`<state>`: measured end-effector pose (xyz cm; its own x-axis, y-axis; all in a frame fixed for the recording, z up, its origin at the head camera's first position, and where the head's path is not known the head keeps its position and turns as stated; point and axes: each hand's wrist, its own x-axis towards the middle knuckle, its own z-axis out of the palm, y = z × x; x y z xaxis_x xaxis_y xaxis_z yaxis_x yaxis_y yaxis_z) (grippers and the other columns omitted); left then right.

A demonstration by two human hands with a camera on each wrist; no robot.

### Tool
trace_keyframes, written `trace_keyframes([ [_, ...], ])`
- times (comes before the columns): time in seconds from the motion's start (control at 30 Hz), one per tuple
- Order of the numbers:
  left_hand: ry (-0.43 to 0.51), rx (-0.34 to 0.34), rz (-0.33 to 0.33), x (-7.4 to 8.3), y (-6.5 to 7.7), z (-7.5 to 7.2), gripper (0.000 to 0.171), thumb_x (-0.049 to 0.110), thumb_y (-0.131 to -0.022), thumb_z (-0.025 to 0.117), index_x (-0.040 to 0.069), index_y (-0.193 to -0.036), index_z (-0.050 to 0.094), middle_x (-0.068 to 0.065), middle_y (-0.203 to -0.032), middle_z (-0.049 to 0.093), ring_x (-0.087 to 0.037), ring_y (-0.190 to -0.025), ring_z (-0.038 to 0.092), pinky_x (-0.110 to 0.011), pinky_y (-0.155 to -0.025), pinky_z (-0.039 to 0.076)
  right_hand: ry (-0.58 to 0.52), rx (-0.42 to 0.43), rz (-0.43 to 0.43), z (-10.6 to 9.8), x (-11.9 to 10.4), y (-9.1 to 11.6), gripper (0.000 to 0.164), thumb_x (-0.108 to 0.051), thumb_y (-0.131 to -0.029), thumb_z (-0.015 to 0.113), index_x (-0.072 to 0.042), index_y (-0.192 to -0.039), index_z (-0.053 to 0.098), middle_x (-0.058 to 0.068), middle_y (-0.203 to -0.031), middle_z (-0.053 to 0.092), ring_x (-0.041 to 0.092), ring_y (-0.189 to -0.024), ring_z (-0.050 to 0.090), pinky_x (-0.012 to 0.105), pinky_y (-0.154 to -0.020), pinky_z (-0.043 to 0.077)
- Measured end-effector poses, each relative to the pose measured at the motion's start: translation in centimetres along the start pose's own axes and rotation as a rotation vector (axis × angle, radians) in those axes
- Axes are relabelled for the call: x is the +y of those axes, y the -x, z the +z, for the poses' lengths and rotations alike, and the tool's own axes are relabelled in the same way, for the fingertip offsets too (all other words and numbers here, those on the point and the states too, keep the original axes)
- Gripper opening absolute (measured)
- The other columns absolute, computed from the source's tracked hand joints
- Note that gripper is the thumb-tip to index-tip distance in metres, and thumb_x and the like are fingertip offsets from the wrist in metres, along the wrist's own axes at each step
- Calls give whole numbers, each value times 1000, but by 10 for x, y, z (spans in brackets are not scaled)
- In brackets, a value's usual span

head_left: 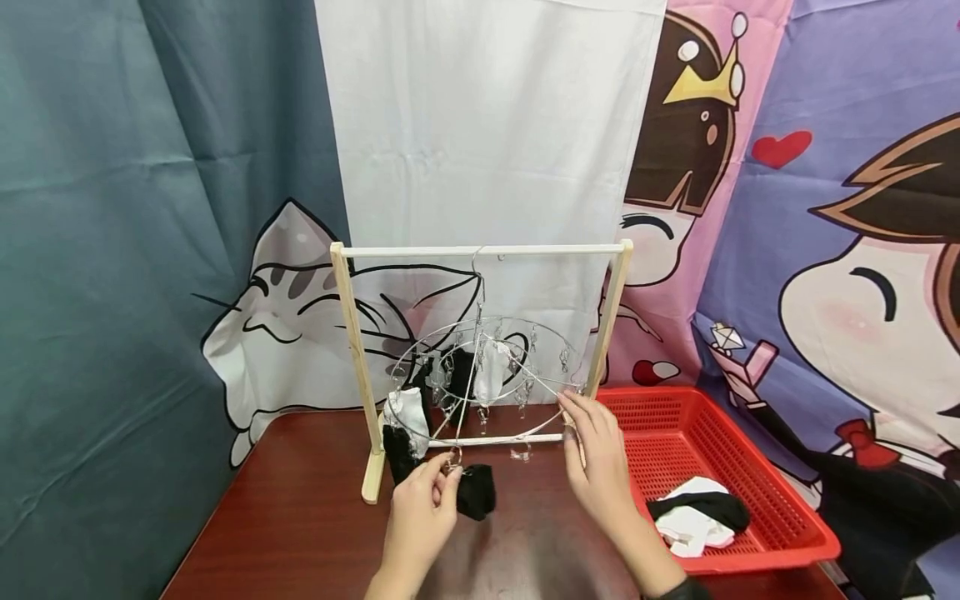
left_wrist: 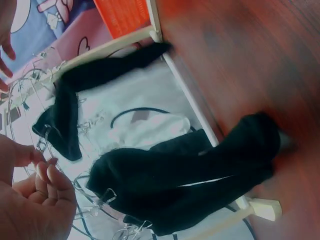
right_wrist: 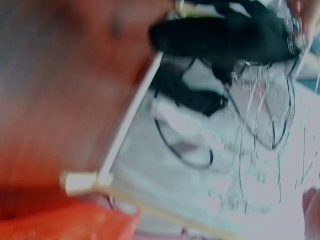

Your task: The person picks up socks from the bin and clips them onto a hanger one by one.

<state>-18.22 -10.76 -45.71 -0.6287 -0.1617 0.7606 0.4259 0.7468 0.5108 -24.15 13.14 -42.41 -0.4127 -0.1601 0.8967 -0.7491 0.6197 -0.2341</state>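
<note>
A round metal clip hanger [head_left: 517,318] hangs by its hook from the white bar, tilted down towards me. At its front rim my left hand [head_left: 422,508] pinches a small metal clip [head_left: 455,458] between thumb and fingers. A black sock [head_left: 477,492] hangs at that clip, beside the fingertips. My right hand [head_left: 597,454] holds the ring's right side with thumb and fingers. Further round the hanger, black and white socks hang from clips, including a white sock [head_left: 491,371]. Long black socks [left_wrist: 185,180] dangle close to the left hand in the left wrist view.
A wooden stand [head_left: 352,350] carries the hanger on the reddish-brown table [head_left: 300,508]. To the right, a red plastic basket [head_left: 795,508] contains a small pile of white and black socks [head_left: 697,517]. Unused clips [head_left: 565,358] dangle around the ring. Printed curtains [head_left: 487,125] stand behind.
</note>
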Motion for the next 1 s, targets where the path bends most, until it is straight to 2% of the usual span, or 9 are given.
trace_keyframes([
  [0.07, -13, 17, -48, -4, -1, -2, 23, 5, -85, 79, 3, -107, 74, 16, -64, 48, 5, -56, 40, -16, -50, 37, 91, -72, -7, -4, 8, -3, 50, 4, -82, 61, -11, -130, 66, 12, -140, 60, 37, -135, 46, 57, -101, 36],
  [0.17, -16, 52, -83, -7, -2, -3, 27, 3, -85, 78, 2, -111, 73, 16, -61, 52, 6, -53, 42, -18, -49, 39, 137, -181, -38, -8, 13, -2, 48, 2, -78, 64, -13, -124, 68, 12, -140, 60, 40, -139, 42, 64, -102, 33],
  [0.3, 32, 141, -82, -7, 0, -1, 34, -4, -82, 77, -2, -115, 69, 4, -70, 68, 2, -56, 55, -14, -51, 46, 118, -260, -78, -10, 6, 3, 45, -1, -77, 68, -13, -120, 67, 10, -131, 63, 39, -136, 46, 61, -106, 32],
  [0.4, 128, 191, -101, -4, 3, 5, 36, -2, -84, 77, -4, -117, 63, -3, -84, 75, -5, -65, 65, -13, -57, 51, 88, -269, -105, -9, -3, 5, 47, -2, -75, 69, -12, -121, 66, 11, -126, 64, 37, -132, 49, 58, -106, 31],
  [0.53, 208, 117, -160, 5, 6, 13, 35, 16, -84, 84, 5, -111, 64, 0, -95, 77, -10, -80, 71, -20, -70, 57, 56, -254, -140, -7, -16, 6, 52, 0, -72, 69, -12, -122, 66, 8, -124, 64, 34, -127, 52, 56, -103, 34],
  [0.63, 217, 45, -173, 10, 5, 17, 25, 18, -84, 85, 10, -101, 69, 2, -91, 76, -8, -80, 71, -20, -71, 57, 56, -256, -145, -5, -27, 8, 51, -2, -73, 69, -14, -123, 66, 6, -125, 63, 31, -124, 53, 55, -103, 34],
  [0.77, 210, 30, -130, 10, 4, 21, 13, 8, -87, 79, 10, -96, 69, -1, -88, 77, -9, -80, 73, -13, -69, 54, 71, -254, -161, -3, -41, 12, 50, -5, -73, 69, -16, -122, 66, 5, -126, 62, 30, -123, 53, 51, -103, 35],
  [0.9, 158, 25, -65, 7, 7, 22, 20, 5, -88, 76, 6, -99, 59, -5, -98, 78, -15, -90, 74, -16, -73, 54, 71, -231, -192, -1, -46, 13, 49, -5, -72, 68, -15, -119, 66, 5, -126, 61, 30, -120, 53, 48, -99, 36],
  [1.0, 148, 27, -50, 6, 8, 20, 24, 7, -85, 79, 9, -93, 55, 0, -88, 78, -5, -76, 71, -15, -63, 52, 68, -227, -185, -2, -46, 14, 47, -5, -71, 67, -13, -117, 67, 5, -125, 61, 29, -120, 53, 46, -99, 35],
])
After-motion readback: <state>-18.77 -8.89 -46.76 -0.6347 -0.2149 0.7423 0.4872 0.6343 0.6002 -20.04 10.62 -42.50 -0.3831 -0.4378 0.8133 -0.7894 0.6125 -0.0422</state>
